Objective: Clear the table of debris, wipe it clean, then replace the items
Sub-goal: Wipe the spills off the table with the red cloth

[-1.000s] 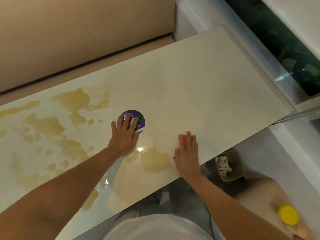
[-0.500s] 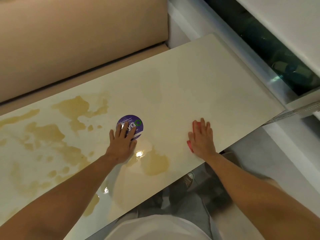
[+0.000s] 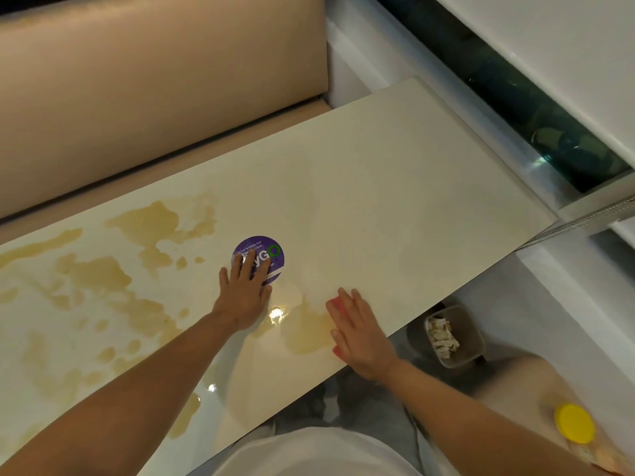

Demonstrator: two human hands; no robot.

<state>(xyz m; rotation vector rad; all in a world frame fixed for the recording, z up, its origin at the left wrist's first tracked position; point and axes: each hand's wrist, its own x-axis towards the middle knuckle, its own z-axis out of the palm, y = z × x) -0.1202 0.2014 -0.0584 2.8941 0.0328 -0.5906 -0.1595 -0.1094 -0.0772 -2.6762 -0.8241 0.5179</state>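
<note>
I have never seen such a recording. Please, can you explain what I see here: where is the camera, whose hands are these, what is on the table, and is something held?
There is no machine here. A person wears one camera on the head, so you look down along both arms at a pale table.

The left hand lies flat, its fingers resting on a round purple sticker. The right hand presses flat on a pink cloth, near the table's front edge; only bits of cloth show. Neither hand has a closed grip on anything.

Brownish stains cover the left part of the table. Below the table stands a bin with scraps inside. At bottom right is a yellow cap.
</note>
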